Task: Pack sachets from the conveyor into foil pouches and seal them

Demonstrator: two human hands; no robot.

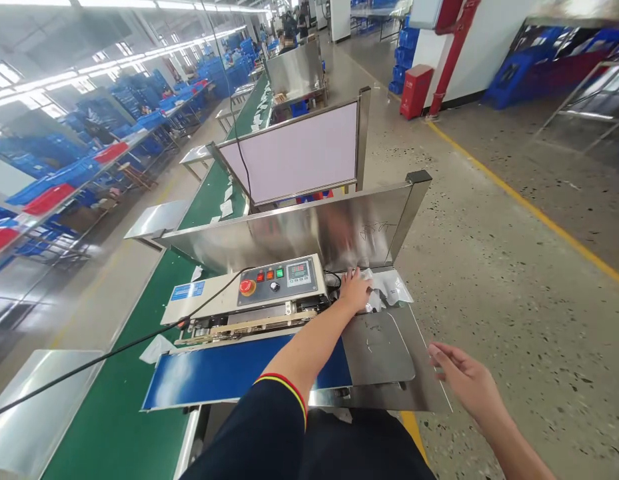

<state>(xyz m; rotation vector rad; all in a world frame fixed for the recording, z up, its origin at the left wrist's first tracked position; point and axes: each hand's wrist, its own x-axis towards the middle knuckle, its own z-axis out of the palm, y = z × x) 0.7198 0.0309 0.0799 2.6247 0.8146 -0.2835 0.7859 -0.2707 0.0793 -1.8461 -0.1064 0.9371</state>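
Observation:
My left hand (354,291) reaches across the right end of a band sealing machine (276,283). Its fingers are spread over a pile of small clear plastic bags (396,288), against the metal partition; whether it grips one is hidden. The machine has a panel with a red stop button (247,287), coloured switches and a display. A blue conveyor belt (204,373) runs along its front, beside a grey metal plate (382,350). My right hand (464,377) hovers off the right edge of the table, its fingers loosely bent and apart, with nothing seen in them.
A steel partition (289,230) stands behind the machine, with a white-panelled frame (299,153) beyond. A black cable (114,353) crosses over the green conveyor (109,407) at left. On the right lies speckled floor (514,280) with a red box (416,91) farther back.

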